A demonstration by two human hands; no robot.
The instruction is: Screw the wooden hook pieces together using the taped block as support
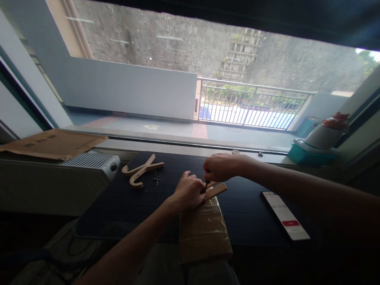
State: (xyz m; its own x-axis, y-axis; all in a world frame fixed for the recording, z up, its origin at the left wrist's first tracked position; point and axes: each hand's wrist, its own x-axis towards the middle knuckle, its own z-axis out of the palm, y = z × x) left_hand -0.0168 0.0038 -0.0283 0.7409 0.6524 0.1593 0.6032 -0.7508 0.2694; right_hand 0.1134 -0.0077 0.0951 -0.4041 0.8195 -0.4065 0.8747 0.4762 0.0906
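Observation:
My left hand (pixel 190 191) is closed around a light wooden piece (pixel 217 191) and presses it onto a board wrapped in brown tape (pixel 204 237). A second strip of wood shows just behind that piece. Above it, my right hand (pixel 219 168) is a fist with a thin dark shaft (pixel 206 185) pointing down from it, like a screwdriver; its handle is hidden in the fist. The shaft's tip meets the wood beside my left fingers. To the left lie crossed wooden hooks (pixel 145 170) with curved ends, and several small dark screws (pixel 157 180).
A phone (pixel 286 217) with its screen lit lies on the dark table (pixel 124 213) at right. Far left, a brown envelope (pixel 56 143) rests on a white vented appliance (pixel 95 159). A teal box (pixel 308 152) with a grey bottle (pixel 323 134) stands by the window.

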